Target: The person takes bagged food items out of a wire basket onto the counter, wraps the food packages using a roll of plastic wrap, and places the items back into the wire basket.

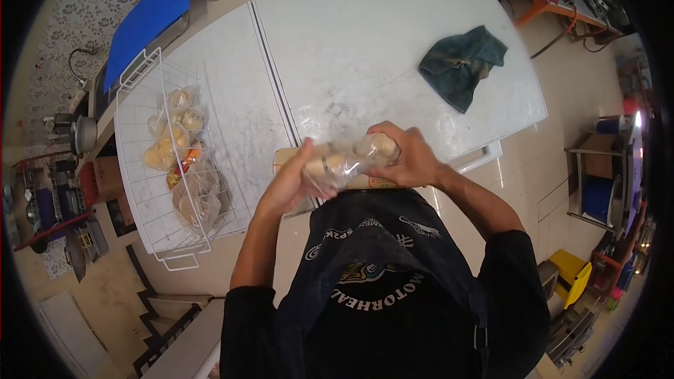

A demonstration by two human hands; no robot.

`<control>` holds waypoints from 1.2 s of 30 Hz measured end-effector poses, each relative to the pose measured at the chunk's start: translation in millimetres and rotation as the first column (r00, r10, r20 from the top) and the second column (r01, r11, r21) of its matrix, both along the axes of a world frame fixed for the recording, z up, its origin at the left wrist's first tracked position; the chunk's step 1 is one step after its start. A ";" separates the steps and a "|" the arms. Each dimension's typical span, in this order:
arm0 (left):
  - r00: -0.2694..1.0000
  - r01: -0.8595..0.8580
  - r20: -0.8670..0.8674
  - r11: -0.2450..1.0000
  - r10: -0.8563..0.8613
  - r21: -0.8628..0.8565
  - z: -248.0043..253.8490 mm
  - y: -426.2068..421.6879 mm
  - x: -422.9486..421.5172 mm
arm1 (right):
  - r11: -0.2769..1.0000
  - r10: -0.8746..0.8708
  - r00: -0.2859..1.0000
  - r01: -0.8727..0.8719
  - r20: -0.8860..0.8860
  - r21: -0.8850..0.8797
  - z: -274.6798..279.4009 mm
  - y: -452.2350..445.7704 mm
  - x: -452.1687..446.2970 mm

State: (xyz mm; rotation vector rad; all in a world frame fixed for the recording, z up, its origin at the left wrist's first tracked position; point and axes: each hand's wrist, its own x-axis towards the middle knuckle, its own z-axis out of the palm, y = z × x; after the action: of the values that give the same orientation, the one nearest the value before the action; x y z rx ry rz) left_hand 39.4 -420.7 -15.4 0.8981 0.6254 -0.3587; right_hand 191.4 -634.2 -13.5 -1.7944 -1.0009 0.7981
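A clear plastic bag [340, 163] with several pale, round pieces inside is held between my two hands, close to my apron. My left hand [289, 181] grips the bag's left end, slightly blurred. Around its right end curl the fingers of my right hand [407, 156]. Beneath the bag, at the near edge of the white surface [351, 49], lies a tan package [284, 158], partly covered by my hands and the bag.
A white wire basket [130, 133] on the left holds bagged pale items and a colourful packet [188, 158]. A dark green cloth [460, 70] lies at the right. Beyond the basket is a blue board [149, 24]. A white handle [481, 156] juts from the near right edge.
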 end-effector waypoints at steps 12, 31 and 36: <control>0.603 -0.559 0.372 -0.042 -0.706 0.828 -5.8 -5.2 -1.3 | 0.968 -0.051 0.067 -0.242 -0.996 -0.066 -23.9 14.0 -15.9; 0.997 0.004 0.073 0.913 0.029 -0.409 -52.4 -3.6 5.3 | 0.978 -0.008 0.936 -0.066 0.352 0.198 -36.5 1.3 -1.6; 0.987 0.048 0.006 0.325 -0.162 0.945 17.1 -28.2 15.3 | 0.992 -0.122 0.973 0.116 0.193 0.046 -59.0 12.6 2.1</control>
State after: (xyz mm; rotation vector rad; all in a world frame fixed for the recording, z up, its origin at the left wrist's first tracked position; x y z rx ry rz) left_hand 54.7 -448.9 1.7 2.1279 0.6688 -0.0004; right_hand 193.5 -621.6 -72.6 -1.9112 -1.0151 0.5348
